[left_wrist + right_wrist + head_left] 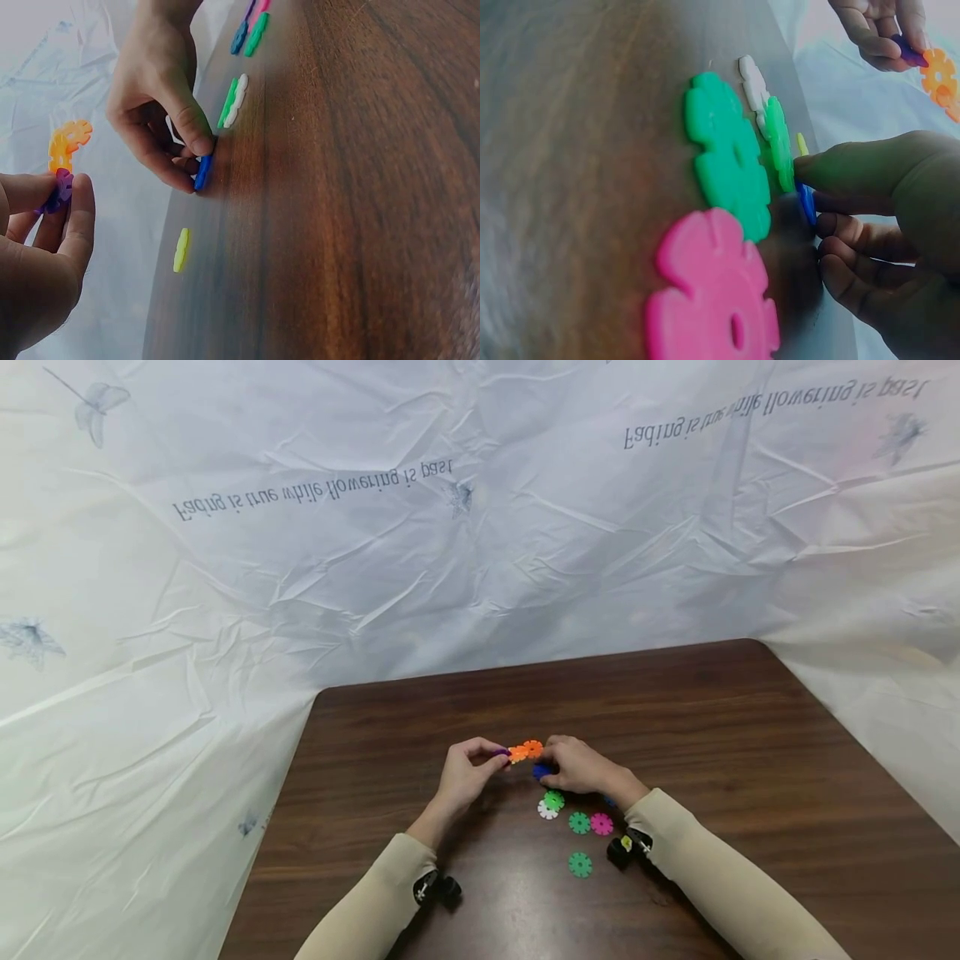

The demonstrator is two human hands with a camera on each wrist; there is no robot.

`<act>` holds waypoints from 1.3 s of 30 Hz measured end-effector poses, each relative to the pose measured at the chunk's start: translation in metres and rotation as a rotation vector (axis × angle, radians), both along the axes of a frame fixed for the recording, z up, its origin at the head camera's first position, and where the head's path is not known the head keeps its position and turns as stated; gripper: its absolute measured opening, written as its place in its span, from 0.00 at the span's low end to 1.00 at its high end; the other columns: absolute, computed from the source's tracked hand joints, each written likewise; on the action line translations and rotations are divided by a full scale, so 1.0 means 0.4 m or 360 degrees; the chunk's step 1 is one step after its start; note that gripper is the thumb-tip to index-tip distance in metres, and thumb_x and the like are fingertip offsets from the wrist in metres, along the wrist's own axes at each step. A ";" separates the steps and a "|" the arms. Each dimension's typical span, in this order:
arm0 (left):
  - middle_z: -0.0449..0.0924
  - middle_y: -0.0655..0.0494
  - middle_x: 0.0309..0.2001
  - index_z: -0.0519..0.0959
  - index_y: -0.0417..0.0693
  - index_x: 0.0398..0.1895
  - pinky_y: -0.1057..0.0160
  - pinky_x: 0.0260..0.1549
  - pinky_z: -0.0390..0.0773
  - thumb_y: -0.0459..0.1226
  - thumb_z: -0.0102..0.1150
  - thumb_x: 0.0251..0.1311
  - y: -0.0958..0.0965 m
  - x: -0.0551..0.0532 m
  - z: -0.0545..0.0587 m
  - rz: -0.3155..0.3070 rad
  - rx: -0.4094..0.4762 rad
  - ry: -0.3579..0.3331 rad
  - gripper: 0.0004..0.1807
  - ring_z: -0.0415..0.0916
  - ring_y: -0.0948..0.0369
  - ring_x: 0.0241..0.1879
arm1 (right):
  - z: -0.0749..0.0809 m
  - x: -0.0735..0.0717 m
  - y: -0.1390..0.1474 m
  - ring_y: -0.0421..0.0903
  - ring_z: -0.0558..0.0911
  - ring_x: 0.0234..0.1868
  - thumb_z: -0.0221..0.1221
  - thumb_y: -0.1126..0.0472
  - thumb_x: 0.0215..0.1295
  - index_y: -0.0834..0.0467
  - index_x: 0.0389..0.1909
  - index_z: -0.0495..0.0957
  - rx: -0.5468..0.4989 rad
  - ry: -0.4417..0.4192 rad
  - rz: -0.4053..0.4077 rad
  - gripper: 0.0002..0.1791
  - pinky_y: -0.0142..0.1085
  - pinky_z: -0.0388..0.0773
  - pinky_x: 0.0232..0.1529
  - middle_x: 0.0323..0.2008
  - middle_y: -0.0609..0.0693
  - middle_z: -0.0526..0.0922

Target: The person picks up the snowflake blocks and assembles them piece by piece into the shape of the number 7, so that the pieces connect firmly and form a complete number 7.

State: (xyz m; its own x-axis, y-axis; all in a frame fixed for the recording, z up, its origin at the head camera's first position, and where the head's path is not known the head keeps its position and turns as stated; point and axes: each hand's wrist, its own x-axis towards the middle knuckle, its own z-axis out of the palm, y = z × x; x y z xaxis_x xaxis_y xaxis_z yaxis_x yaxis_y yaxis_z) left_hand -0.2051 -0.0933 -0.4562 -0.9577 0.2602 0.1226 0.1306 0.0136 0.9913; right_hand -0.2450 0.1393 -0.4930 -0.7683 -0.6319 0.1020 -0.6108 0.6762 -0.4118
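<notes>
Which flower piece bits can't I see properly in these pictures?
Head view: much of the purple piece, hidden by the left hand.
Head view: part of the blue piece, covered by the right hand.
Head view: most of a second blue piece, hidden by the right forearm.
Right wrist view: the lower part of the pink piece, cut off by the bottom edge.

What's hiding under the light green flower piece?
A white flower piece pokes out from under the light green flower piece. The covered part of the white one, and anything else underneath, can't be seen.
</notes>
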 end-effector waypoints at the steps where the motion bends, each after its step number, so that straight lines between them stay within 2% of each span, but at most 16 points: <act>1: 0.82 0.33 0.39 0.81 0.27 0.40 0.37 0.46 0.77 0.24 0.61 0.60 0.000 0.000 0.001 0.0002 -0.0003 -0.0001 0.07 0.82 0.38 0.39 | 0.000 0.000 -0.001 0.42 0.77 0.35 0.68 0.56 0.58 0.60 0.44 0.84 0.0000 -0.0005 -0.0004 0.16 0.36 0.78 0.36 0.38 0.48 0.79; 6: 0.82 0.33 0.40 0.81 0.27 0.40 0.38 0.46 0.78 0.24 0.61 0.59 -0.002 0.000 0.003 0.0002 0.0003 -0.0008 0.07 0.81 0.34 0.41 | -0.002 0.000 -0.001 0.42 0.78 0.36 0.67 0.56 0.59 0.59 0.45 0.84 -0.0015 -0.0017 -0.0013 0.15 0.36 0.79 0.37 0.40 0.49 0.80; 9: 0.82 0.32 0.40 0.81 0.28 0.40 0.39 0.45 0.78 0.25 0.62 0.59 -0.004 -0.015 -0.024 0.0009 0.0009 0.0001 0.07 0.81 0.35 0.41 | -0.002 0.000 0.003 0.42 0.79 0.35 0.67 0.56 0.58 0.59 0.45 0.83 -0.0049 -0.0015 -0.0016 0.16 0.34 0.79 0.35 0.40 0.49 0.81; 13: 0.83 0.35 0.39 0.82 0.31 0.40 0.41 0.43 0.80 0.26 0.63 0.59 -0.002 -0.033 -0.061 0.0043 0.0005 0.0022 0.07 0.83 0.41 0.38 | 0.005 -0.001 0.012 0.42 0.80 0.35 0.67 0.56 0.58 0.59 0.47 0.82 -0.0098 -0.0040 -0.0048 0.17 0.31 0.79 0.34 0.39 0.50 0.82; 16: 0.83 0.37 0.39 0.82 0.32 0.39 0.42 0.43 0.80 0.26 0.63 0.59 0.000 -0.034 -0.062 0.0054 0.0004 0.0010 0.06 0.84 0.42 0.37 | 0.019 0.001 0.020 0.42 0.82 0.35 0.67 0.56 0.58 0.60 0.48 0.82 -0.0143 -0.0062 -0.0068 0.19 0.31 0.80 0.34 0.41 0.52 0.83; 19: 0.83 0.36 0.39 0.82 0.31 0.40 0.40 0.44 0.79 0.26 0.63 0.59 0.002 -0.034 -0.063 0.0040 0.0004 -0.0003 0.07 0.83 0.40 0.38 | 0.037 0.004 0.030 0.41 0.82 0.35 0.68 0.56 0.57 0.60 0.49 0.82 -0.0193 -0.0056 -0.0072 0.19 0.30 0.80 0.35 0.42 0.53 0.84; 24: 0.82 0.32 0.41 0.81 0.28 0.41 0.38 0.46 0.77 0.24 0.61 0.60 0.004 -0.025 -0.041 0.0009 0.0015 -0.0024 0.08 0.81 0.35 0.41 | 0.065 0.006 0.048 0.40 0.80 0.35 0.68 0.57 0.57 0.58 0.48 0.84 -0.0259 -0.0008 -0.0053 0.17 0.30 0.79 0.34 0.40 0.50 0.83; 30: 0.82 0.33 0.40 0.80 0.26 0.41 0.39 0.45 0.78 0.24 0.60 0.61 0.004 0.004 0.006 -0.0001 -0.0029 0.0008 0.07 0.83 0.39 0.39 | 0.092 0.010 0.065 0.38 0.80 0.33 0.66 0.58 0.58 0.54 0.45 0.85 -0.0310 0.0044 -0.0045 0.13 0.28 0.79 0.33 0.40 0.47 0.83; 39: 0.82 0.33 0.41 0.81 0.28 0.41 0.38 0.46 0.77 0.24 0.61 0.60 0.004 0.006 0.005 -0.0023 -0.0010 -0.0025 0.07 0.82 0.37 0.40 | 0.113 0.018 0.074 0.36 0.78 0.32 0.66 0.57 0.59 0.54 0.45 0.85 -0.0291 0.0006 -0.0067 0.14 0.28 0.78 0.31 0.39 0.46 0.82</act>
State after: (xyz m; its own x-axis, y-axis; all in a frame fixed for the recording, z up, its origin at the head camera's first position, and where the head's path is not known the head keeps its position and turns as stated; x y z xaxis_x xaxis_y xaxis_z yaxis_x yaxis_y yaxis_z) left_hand -0.2027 -0.0917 -0.4541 -0.9557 0.2746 0.1061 0.1154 0.0179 0.9932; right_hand -0.2380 0.1690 -0.4479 -0.7931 -0.5699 0.2151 -0.5854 0.6155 -0.5278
